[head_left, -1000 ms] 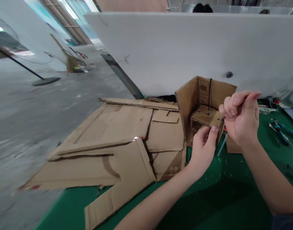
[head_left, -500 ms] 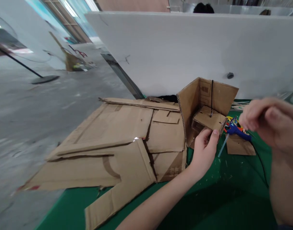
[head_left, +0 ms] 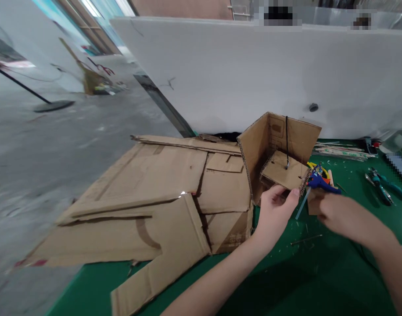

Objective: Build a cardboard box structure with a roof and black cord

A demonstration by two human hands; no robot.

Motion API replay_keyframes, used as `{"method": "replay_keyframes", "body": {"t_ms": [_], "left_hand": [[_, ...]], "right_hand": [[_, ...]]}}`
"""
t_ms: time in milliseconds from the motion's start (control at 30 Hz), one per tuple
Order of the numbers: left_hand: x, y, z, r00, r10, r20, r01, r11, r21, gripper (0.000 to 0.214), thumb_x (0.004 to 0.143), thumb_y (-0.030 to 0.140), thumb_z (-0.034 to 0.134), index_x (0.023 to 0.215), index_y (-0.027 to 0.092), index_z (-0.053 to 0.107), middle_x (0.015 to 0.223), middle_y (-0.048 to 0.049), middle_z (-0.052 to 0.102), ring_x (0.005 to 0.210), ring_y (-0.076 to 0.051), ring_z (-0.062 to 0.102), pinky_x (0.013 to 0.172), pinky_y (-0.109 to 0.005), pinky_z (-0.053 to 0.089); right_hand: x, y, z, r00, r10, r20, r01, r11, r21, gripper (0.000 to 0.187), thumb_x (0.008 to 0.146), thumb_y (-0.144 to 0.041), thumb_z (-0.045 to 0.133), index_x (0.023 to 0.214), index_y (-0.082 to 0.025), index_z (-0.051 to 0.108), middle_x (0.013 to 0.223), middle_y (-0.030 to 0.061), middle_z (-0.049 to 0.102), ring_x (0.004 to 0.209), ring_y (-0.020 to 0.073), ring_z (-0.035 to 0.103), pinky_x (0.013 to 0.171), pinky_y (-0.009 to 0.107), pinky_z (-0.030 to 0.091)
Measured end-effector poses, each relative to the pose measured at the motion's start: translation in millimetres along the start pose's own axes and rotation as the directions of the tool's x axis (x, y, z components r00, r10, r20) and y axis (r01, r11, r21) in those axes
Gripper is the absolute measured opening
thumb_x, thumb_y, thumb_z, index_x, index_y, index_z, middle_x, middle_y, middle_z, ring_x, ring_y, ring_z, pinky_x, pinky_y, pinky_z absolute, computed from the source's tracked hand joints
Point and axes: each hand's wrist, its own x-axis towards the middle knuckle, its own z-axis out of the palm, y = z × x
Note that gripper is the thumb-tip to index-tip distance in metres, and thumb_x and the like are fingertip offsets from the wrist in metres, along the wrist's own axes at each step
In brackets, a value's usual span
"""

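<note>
A small cardboard corner model (head_left: 258,147) stands on the green mat (head_left: 286,276), with a flat shelf (head_left: 281,173) inside it. A black cord (head_left: 286,138) runs down its back wall to the shelf. My left hand (head_left: 276,208) pinches the front edge of the shelf from below, thumb on top. My right hand (head_left: 344,215) is low over the mat, its fingertips at a small cardboard scrap (head_left: 313,202) just under a blue glue gun (head_left: 321,183). That hand is blurred and its grip is unclear. A clear glue stick (head_left: 300,205) slants down from the shelf's corner.
Large flat cardboard sheets (head_left: 155,184) cover the table's left half and overhang its edge. A white partition (head_left: 237,74) closes the back. Teal-handled pliers (head_left: 382,186), a bundle of thin sticks (head_left: 339,151) and a loose stick (head_left: 306,239) lie on the mat.
My right hand left the shelf's corner, swung out to the right, then dropped to the scrap beside the glue gun. My left hand kept its hold on the shelf.
</note>
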Motion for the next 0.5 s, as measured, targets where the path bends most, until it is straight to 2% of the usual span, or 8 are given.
{"method": "replay_keyframes", "body": {"t_ms": [100, 167, 267, 367, 500], "left_hand": [[0.0, 1.3, 1.0, 1.000, -0.027, -0.013, 0.027, 1.000, -0.003, 0.034, 0.071, 0.037, 0.071, 0.052, 0.017, 0.052, 0.055, 0.0037, 0.051, 0.056, -0.008, 0.043, 0.058, -0.022, 0.038], [-0.4, 1.4, 1.4, 0.999, -0.032, -0.032, 0.032, 0.999, -0.010, 0.035, 0.069, 0.038, 0.074, 0.051, 0.017, 0.053, 0.056, 0.0030, 0.054, 0.058, -0.009, 0.047, 0.060, -0.022, 0.040], [-2.2, 0.6, 1.1, 0.997, -0.065, -0.036, 0.063, 0.997, -0.045, 0.034, 0.068, 0.039, 0.076, 0.053, 0.016, 0.056, 0.059, 0.0012, 0.058, 0.062, -0.010, 0.052, 0.062, -0.022, 0.044], [-4.1, -1.2, 0.2, 0.995, -0.101, -0.018, 0.099, 0.992, -0.084, 0.033, 0.069, 0.040, 0.078, 0.057, 0.016, 0.060, 0.061, 0.0006, 0.060, 0.063, -0.010, 0.053, 0.063, -0.022, 0.045], [-4.9, -3.9, -0.6, 0.996, -0.084, -0.013, 0.082, 0.990, -0.119, 0.029, 0.073, 0.040, 0.076, 0.067, 0.015, 0.065, 0.065, 0.0016, 0.061, 0.062, -0.008, 0.050, 0.064, -0.020, 0.044]], "right_hand": [[16.0, 32.8, -13.0, 0.960, 0.247, -0.129, -0.261, 0.959, -0.113, 0.036, 0.078, -0.011, 0.049, 0.111, -0.015, 0.062, 0.107, 0.0150, 0.064, 0.098, 0.0298, 0.058, 0.073, 0.035, 0.043], [31.2, 47.4, -5.6, 0.936, 0.331, -0.117, -0.341, 0.937, -0.077, 0.041, 0.081, -0.014, 0.048, 0.121, -0.016, 0.056, 0.117, 0.0156, 0.059, 0.103, 0.0301, 0.056, 0.077, 0.035, 0.043], [49.3, 57.0, 19.1, 0.927, 0.355, -0.116, -0.356, 0.934, 0.018, 0.045, 0.083, -0.012, 0.044, 0.128, -0.013, 0.049, 0.130, 0.0198, 0.050, 0.106, 0.0271, 0.055, 0.082, 0.034, 0.042], [54.1, 60.3, 37.1, 0.920, 0.342, -0.191, -0.337, 0.940, 0.056, 0.043, 0.084, -0.015, 0.047, 0.127, -0.012, 0.049, 0.128, 0.0210, 0.049, 0.104, 0.0271, 0.054, 0.084, 0.035, 0.041], [45.3, 71.4, 33.1, 0.941, 0.244, -0.233, -0.204, 0.962, 0.180, 0.041, 0.078, -0.011, 0.050, 0.119, -0.016, 0.056, 0.115, 0.0140, 0.054, 0.096, 0.0218, 0.054, 0.083, 0.031, 0.042]]}}
